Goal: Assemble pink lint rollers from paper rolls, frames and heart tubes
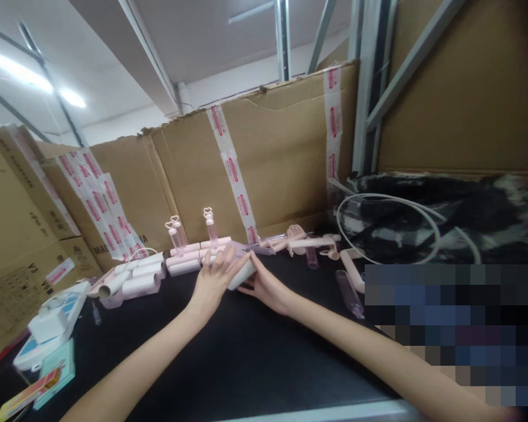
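Note:
Both of my arms reach forward over a black table. My left hand lies with spread fingers over a pale pink and white roller, and my right hand grips the same roller from the right side. Just behind the hands lie stacked pink rollers in rows. Two upright pink handles with heart-shaped tops stand behind that stack. More pink handle parts lie to the right.
Taped cardboard sheets wall the back of the table, with boxes at the left. More rollers and white-blue items lie at the left. A white hoop over dark material sits at the right.

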`<state>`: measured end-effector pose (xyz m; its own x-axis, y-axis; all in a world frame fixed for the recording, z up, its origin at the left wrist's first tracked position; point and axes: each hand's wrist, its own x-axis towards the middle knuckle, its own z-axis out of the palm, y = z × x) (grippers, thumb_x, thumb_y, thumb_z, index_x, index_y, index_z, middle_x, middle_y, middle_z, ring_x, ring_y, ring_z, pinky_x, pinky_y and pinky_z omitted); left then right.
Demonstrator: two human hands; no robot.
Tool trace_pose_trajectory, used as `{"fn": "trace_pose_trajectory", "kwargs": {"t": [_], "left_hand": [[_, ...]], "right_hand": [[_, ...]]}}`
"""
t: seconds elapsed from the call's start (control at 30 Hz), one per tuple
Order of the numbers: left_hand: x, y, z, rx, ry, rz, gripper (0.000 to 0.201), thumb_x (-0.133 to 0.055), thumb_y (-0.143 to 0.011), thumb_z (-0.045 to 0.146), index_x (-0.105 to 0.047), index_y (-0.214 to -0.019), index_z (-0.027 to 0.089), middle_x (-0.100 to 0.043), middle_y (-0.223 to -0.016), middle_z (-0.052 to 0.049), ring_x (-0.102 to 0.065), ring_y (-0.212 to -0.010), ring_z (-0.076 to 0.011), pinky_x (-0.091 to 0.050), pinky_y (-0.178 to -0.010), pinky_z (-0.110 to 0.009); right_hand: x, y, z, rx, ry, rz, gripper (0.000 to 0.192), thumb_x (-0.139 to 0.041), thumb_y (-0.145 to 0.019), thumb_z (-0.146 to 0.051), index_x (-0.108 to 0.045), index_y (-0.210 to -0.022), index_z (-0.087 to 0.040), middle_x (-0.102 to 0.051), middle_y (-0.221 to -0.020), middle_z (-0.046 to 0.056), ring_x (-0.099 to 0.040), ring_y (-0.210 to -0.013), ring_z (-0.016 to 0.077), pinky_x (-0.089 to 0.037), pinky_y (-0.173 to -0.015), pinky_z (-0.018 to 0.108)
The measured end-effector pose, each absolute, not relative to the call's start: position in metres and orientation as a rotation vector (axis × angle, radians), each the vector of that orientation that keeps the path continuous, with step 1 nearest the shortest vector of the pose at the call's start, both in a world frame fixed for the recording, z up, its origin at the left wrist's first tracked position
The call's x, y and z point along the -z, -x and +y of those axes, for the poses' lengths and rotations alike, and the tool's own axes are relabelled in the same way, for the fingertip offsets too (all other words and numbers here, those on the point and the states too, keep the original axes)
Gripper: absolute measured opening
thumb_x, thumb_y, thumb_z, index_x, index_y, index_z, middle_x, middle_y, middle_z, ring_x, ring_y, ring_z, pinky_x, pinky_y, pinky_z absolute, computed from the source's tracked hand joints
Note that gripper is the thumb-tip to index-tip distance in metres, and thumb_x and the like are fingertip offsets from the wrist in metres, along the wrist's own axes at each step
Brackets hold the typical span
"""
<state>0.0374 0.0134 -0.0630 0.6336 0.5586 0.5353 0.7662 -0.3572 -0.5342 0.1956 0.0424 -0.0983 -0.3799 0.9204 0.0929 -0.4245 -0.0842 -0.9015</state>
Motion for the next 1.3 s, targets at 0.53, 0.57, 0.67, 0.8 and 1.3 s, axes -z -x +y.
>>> {"fn": "trace_pose_trajectory", "kwargs": {"t": [0.53, 0.57, 0.67, 0.8, 1.3], "left_hand": [[0.095, 0.051, 0.017, 1.506, 2.406, -2.003, 0.111, -0.073, -0.055, 0.043, -0.001, -0.136, 0.019, -0.030, -0.135, -0.018, -0.038, -0.124, -0.0280, -0.034, -0.100, -0.042], [0.101, 0.056, 0.013, 1.475, 2.368, -2.089, 0.113, -0.074, -0.054, 0.045, -0.001, -0.136, 0.018, -0.032, -0.133, -0.018, -0.039, -0.124, -0.0297, -0.034, -0.100, -0.043], [0.115, 0.066, -0.003, 1.130, 2.181, -2.271, 0.111, -0.074, -0.049, 0.052, -0.011, -0.135, 0.019, -0.035, -0.129, -0.017, -0.035, -0.123, -0.0387, -0.027, -0.099, -0.053], [0.119, 0.067, -0.020, 0.895, 2.315, -2.193, 0.073, -0.065, -0.059, 0.058, -0.035, -0.115, 0.021, -0.045, -0.112, -0.010, -0.044, -0.110, -0.0361, -0.030, -0.094, -0.054], [0.106, 0.096, -0.007, 1.139, 2.556, -1.762, 0.076, -0.072, -0.064, 0.041, -0.035, -0.128, 0.023, -0.042, -0.125, -0.012, -0.041, -0.121, -0.0324, -0.033, -0.101, -0.052]], "right_hand": [[0.053, -0.233, 0.037, -0.265, 1.298, -1.949, 0.051, -0.050, -0.075, -0.066, -0.068, -0.090, -0.020, -0.068, -0.086, 0.009, -0.061, -0.088, 0.0314, -0.043, -0.075, 0.037], [0.051, -0.233, 0.036, -0.191, 1.329, -1.991, 0.052, -0.050, -0.075, -0.067, -0.068, -0.089, -0.020, -0.069, -0.084, 0.009, -0.062, -0.087, 0.0312, -0.043, -0.073, 0.036], [0.046, -0.235, 0.036, -0.107, 1.366, -2.030, 0.054, -0.049, -0.074, -0.068, -0.068, -0.089, -0.020, -0.069, -0.081, 0.009, -0.062, -0.081, 0.0294, -0.041, -0.066, 0.033], [0.042, -0.236, 0.036, -0.215, 1.282, -2.032, 0.053, -0.044, -0.079, -0.065, -0.067, -0.088, -0.018, -0.069, -0.085, 0.008, -0.062, -0.079, 0.0251, -0.041, -0.066, 0.030], [0.061, -0.201, 0.003, -0.674, 0.955, -2.217, 0.044, -0.048, -0.082, -0.058, -0.062, -0.088, -0.016, -0.062, -0.078, 0.002, -0.054, -0.068, 0.0150, -0.038, -0.059, 0.023]]}}
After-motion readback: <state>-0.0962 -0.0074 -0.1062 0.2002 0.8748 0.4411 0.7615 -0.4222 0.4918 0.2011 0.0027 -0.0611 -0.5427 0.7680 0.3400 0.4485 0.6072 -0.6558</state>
